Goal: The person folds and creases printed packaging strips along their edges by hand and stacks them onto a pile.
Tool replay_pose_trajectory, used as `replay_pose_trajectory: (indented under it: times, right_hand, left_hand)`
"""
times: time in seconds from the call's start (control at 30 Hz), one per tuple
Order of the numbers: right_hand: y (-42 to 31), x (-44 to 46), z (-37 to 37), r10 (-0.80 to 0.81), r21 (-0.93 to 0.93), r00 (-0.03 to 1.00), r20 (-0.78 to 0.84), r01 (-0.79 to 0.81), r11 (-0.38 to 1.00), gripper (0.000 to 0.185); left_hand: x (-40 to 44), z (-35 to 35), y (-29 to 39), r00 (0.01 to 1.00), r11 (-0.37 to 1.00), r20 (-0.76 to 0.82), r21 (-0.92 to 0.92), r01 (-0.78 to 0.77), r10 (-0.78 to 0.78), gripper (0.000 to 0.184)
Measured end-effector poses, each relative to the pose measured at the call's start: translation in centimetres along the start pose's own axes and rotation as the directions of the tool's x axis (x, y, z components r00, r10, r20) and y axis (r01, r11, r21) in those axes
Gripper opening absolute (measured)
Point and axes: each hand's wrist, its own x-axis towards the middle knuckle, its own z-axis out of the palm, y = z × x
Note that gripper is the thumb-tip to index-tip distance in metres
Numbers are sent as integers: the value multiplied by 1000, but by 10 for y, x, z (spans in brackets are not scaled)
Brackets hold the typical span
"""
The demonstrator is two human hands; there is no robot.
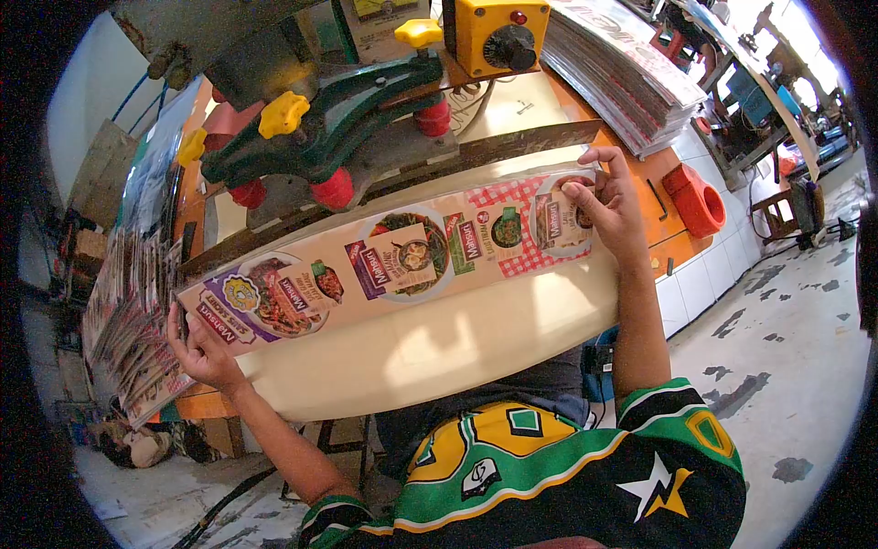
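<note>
A long strip of printed plastic packaging (329,265), with food pictures and labels, lies slightly slanted across the cream work surface (439,339). At its left end, my left hand (203,352) grips the edge, with the thumb near the border and some fingers hidden. My right hand (611,215) pinches the right end between thumb and fingers. Just beyond the strip's far edge stands a machine with a dark metal bar (526,151) and a green clamp arm (338,128). Whether the strip is one layer or several, I cannot tell.
Yellow knobs (285,115) and red feet (333,188) sit on the clamp arm. A yellow control box (499,37) stands behind. Stacked printed packaging lies at far right (631,82) and left (137,320). At right are a red tape dispenser (693,201) and a hex key (657,199).
</note>
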Motion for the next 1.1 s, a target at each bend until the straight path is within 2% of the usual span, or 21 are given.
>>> replay_pose_trajectory:
  times: [0.23, 0.3, 0.4, 0.47, 0.8, 0.9, 1.1]
  right_hand:
    - [2, 0, 0, -33, 10, 999, 10, 33, 999, 37]
    - [3, 1, 0, -30, 9, 999, 19, 29, 1000, 36]
    - [3, 1, 0, -57, 17, 998, 18, 57, 998, 36]
    - [2, 0, -1, -18, 6, 1000, 19, 18, 1000, 37]
    - [1, 0, 1, -41, 1, 999, 13, 41, 999, 41]
    - [-1, 0, 0, 12, -17, 1000, 12, -11, 1000, 43]
    - [4, 1, 3, -84, -5, 996, 4, 84, 996, 42]
  left_hand:
    - [0, 0, -1, 1000, 1000, -22, 26, -17, 18, 45]
    - [-1, -3, -1, 999, 999, 5, 4, 40, -40, 45]
    - [-2, -1, 0, 1000, 999, 0, -34, 30, -30, 44]
    - [-1, -1, -3, 1000, 999, -7, -27, 17, -17, 44]
    - [-1, 1, -2, 1000, 999, -3, -29, -18, 18, 42]
    - [-1, -1, -1, 1000, 999, 22, -35, -3, 4, 42]
    - [-1, -1, -4, 1000, 999, 13, -48, 4, -4, 42]
